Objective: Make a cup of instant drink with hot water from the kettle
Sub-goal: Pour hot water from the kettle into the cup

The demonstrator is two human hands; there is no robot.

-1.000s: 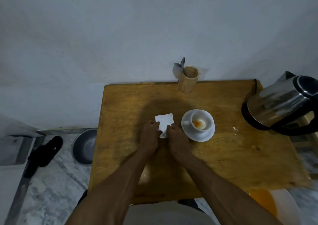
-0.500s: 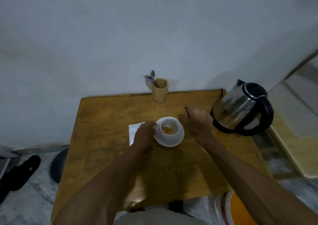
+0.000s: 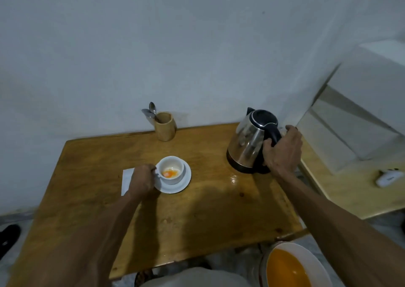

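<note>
Behind right hand (image 3: 282,153), kettle (image 3: 249,142) handle half-hidden

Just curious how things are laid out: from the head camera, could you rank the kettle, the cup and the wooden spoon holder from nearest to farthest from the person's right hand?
1. Kettle: the right hand is wrapped around its black handle.
2. Wooden spoon holder: at the table's back edge, leftward.
3. Cup: on its saucer, farther left, at the left hand.
</note>
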